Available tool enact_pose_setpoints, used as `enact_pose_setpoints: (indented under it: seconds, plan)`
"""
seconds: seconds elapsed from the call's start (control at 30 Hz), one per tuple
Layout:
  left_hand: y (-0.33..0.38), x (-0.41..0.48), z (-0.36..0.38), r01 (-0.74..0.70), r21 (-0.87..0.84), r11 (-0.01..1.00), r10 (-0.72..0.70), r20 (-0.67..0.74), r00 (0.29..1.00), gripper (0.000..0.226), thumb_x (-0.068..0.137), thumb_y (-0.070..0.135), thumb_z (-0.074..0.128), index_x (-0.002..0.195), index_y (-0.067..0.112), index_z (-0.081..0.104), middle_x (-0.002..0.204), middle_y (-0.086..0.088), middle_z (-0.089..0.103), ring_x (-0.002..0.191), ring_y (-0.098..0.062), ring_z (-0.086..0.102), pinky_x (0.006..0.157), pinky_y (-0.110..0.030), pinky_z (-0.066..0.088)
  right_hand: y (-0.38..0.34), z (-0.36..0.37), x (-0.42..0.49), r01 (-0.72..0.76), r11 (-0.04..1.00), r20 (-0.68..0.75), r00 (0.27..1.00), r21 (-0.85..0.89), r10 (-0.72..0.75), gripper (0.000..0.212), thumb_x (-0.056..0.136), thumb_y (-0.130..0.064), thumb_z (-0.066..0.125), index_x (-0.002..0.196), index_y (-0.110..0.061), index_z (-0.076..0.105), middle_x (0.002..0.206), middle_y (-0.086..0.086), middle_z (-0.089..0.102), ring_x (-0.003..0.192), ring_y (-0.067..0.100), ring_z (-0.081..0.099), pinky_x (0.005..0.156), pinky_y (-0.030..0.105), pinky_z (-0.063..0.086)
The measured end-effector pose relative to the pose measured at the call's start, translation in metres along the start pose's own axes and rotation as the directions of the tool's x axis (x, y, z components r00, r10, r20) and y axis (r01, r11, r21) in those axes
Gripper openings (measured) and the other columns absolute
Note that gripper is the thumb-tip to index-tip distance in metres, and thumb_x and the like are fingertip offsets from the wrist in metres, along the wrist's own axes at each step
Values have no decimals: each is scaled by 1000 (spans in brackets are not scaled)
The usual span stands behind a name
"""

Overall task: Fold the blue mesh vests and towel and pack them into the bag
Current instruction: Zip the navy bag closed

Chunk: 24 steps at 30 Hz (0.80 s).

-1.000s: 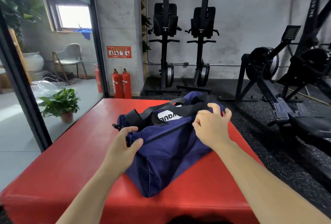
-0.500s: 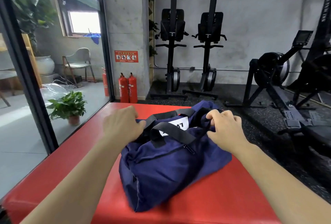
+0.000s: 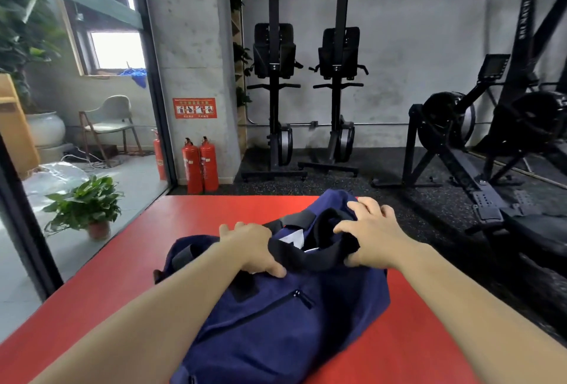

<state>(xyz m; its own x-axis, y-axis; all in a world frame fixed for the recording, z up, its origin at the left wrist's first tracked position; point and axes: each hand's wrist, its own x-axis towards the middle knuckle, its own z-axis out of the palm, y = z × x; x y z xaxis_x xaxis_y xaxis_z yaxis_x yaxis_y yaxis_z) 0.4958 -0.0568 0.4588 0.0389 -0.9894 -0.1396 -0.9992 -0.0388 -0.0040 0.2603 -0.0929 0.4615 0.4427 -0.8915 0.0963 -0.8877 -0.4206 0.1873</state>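
Note:
A navy duffel bag with black straps and a front zip pocket lies on the red padded platform. My left hand grips the bag's top edge by the left end of a black strap. My right hand holds the black strap and the fabric at the bag's right top. Between my hands a white patch shows at the bag's top. No vests or towel can be seen; the bag's inside is hidden.
A glass wall runs along the left, with a potted plant behind it. Two red fire extinguishers stand by a concrete pillar. Black rowing machines stand on the dark floor beyond and right of the platform.
My left hand moved from the bag's left side up onto its top by the strap. My right hand shifted onto the strap at the right. The view tilted up.

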Motion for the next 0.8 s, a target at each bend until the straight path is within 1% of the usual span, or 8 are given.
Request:
enact_pose_setpoints:
  seconds: [0.1, 0.2, 0.27, 0.33, 0.53, 0.6, 0.7, 0.8]
  plan:
    - [19, -1, 12, -13, 64, 998, 20, -109, 994, 23, 79, 38, 66, 92, 25, 53, 108, 4, 64, 107, -24, 57, 91, -42, 29, 3, -2, 12, 54, 997, 95, 994, -60, -48, 41, 78, -49, 68, 118, -41, 63, 150, 4, 30, 143, 30, 11, 109, 48, 16]
    - [24, -4, 14, -14, 187, 982, 62, -253, 965, 10, 82, 15, 54, 87, 24, 51, 102, 3, 67, 99, -23, 61, 88, -38, 26, -1, 1, 17, 90, 996, 78, 993, -27, -87, 20, 85, -33, 61, 102, -30, 71, 113, -5, 62, 120, 23, 43, 96, 41, 26]
    - [18, -1, 4, -9, 265, 964, 102, -341, 935, 11, 84, 16, 54, 88, 25, 50, 102, 2, 68, 101, -22, 62, 100, -37, 24, -5, 2, 19, 77, 994, 2, 997, 77, -78, 19, 85, -20, 56, 95, -22, 72, 97, -4, 70, 102, 25, 57, 87, 37, 30]
    - [8, 4, -10, 5, 303, 953, 129, -419, 899, 10, 86, 19, 55, 91, 27, 51, 102, 3, 68, 103, -20, 62, 108, -38, 18, -11, -3, 16, 77, 988, -54, 996, 132, -71, 20, 85, -20, 54, 95, -20, 72, 93, -1, 72, 95, 27, 61, 82, 35, 33]
    - [-27, 16, -17, -133, 309, 942, 272, -464, 843, 10, 84, 16, 56, 85, 25, 52, 87, 7, 66, 91, -17, 61, 110, -35, 10, -42, -16, -7, 140, 980, -125, 985, 144, -122, 14, 89, -28, 56, 88, -16, 63, 97, 6, 70, 93, 32, 60, 73, 33, 30]
    - [-41, 17, -15, -242, 227, 943, 315, -383, 869, 13, 84, 21, 61, 79, 26, 50, 82, 7, 63, 86, -19, 58, 99, -33, 27, -47, -14, -12, 121, 968, -62, 992, 218, -110, 14, 89, -31, 58, 84, -18, 62, 91, 2, 68, 90, 29, 60, 73, 33, 30]
    - [-58, 11, -15, -286, -130, 949, 257, -203, 945, 23, 79, 28, 73, 70, 28, 51, 73, 9, 59, 78, -21, 59, 70, -31, 42, -40, -11, -13, 8, 882, 72, 996, 471, -47, 32, 84, -42, 67, 67, -17, 57, 59, -4, 51, 64, 19, 50, 63, 33, 32]
    - [-69, 3, -22, -301, -290, 909, 222, -275, 935, 15, 74, 35, 76, 79, 30, 63, 77, 9, 66, 77, -15, 63, 69, -31, 51, -32, -16, -3, -31, 797, 4, 999, 603, 35, 38, 82, -43, 71, 71, -9, 60, 60, -2, 49, 58, 16, 43, 58, 34, 31]
